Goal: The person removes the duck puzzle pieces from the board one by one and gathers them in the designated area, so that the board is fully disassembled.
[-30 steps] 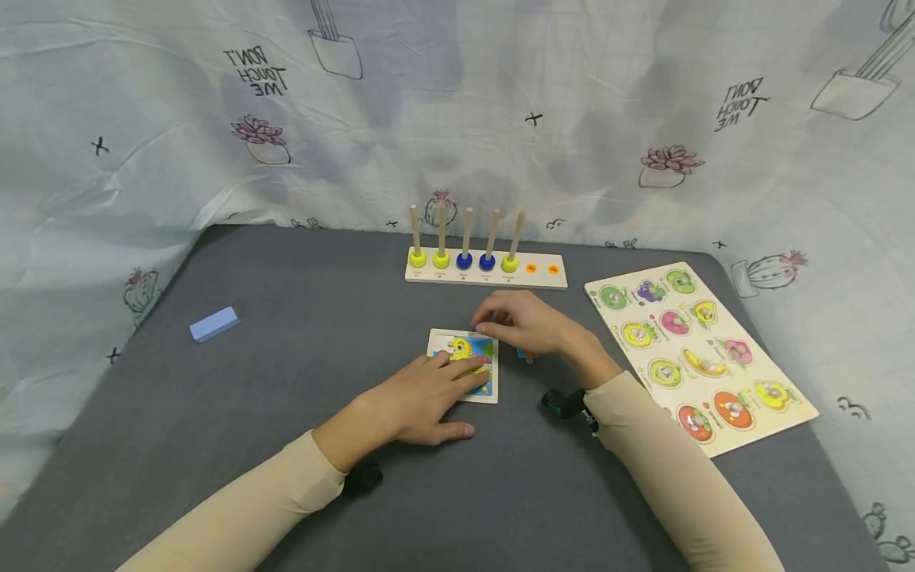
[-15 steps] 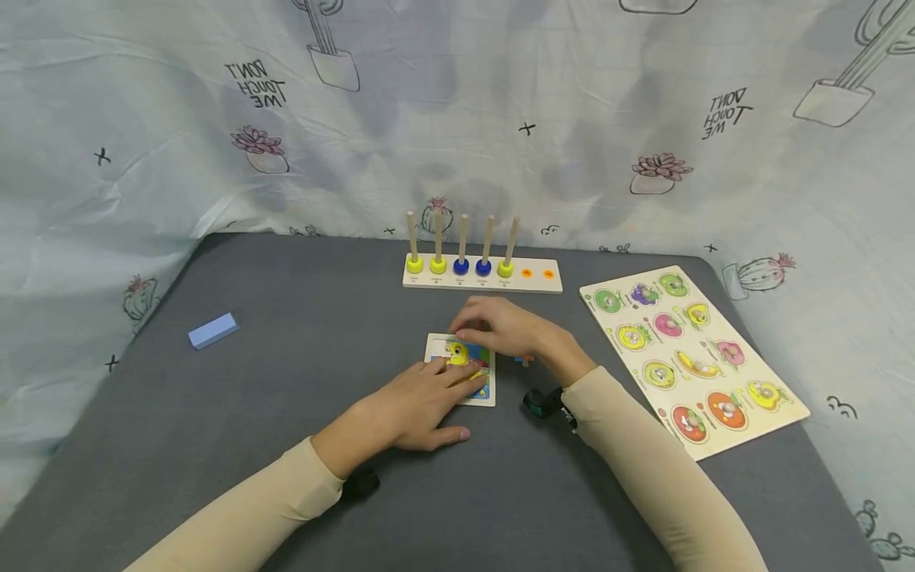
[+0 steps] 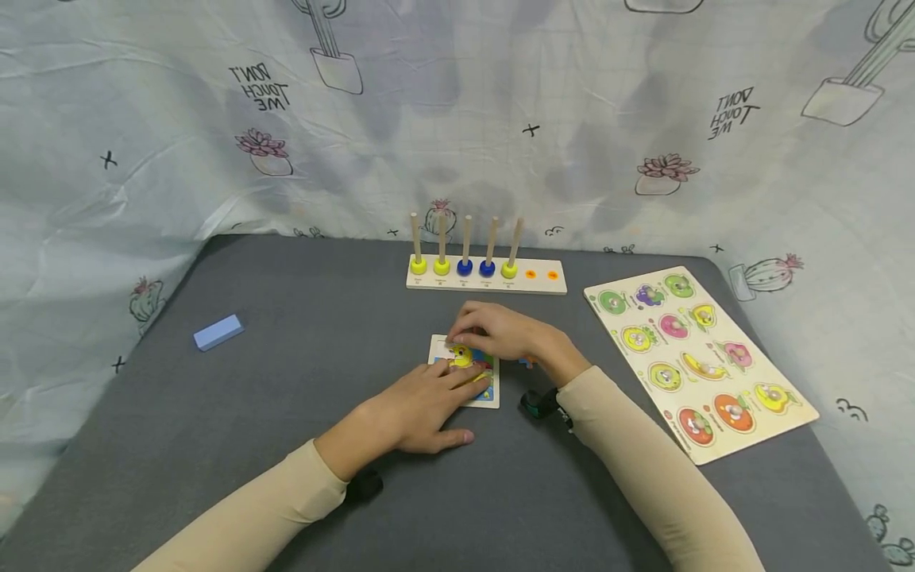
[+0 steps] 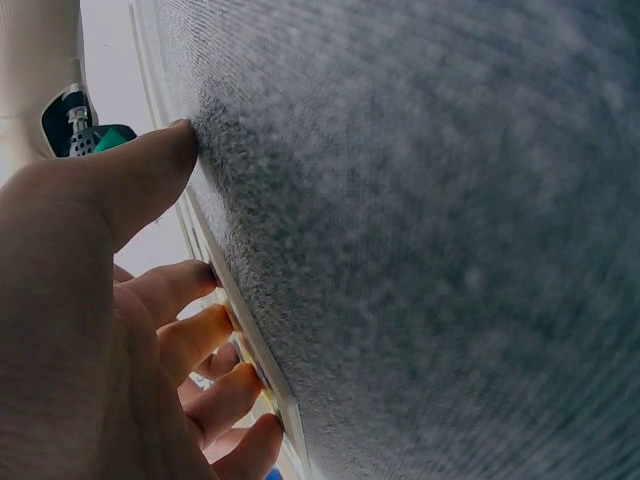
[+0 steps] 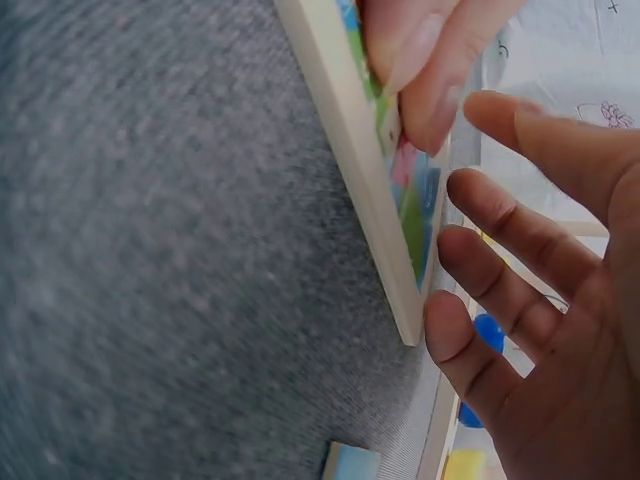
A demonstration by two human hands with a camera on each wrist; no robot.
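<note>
A small square jigsaw puzzle with a pale wooden border and a yellow cartoon figure lies flat mid-table. My left hand rests on its lower part with fingers extended, its thumb out on the cloth. Over the puzzle's top edge, my right hand bends loosely. In the right wrist view, the right fingertips are beside the board's edge, thumb and fingers apart, with no piece visible between them. Part of the picture is hidden under both hands. A loose blue and orange puzzle piece lies right of the board, partly behind the right wrist.
Behind the puzzle stands a wooden peg board with upright pegs and yellow and blue rings. A fruit knob puzzle lies at the right, near the right forearm. A light blue block is at the left. A printed cloth hangs behind the table.
My right hand has moved left from beside the loose piece to the puzzle's top edge, uncovering the right corner. My left hand stays on the puzzle. The head view has shifted slightly.
</note>
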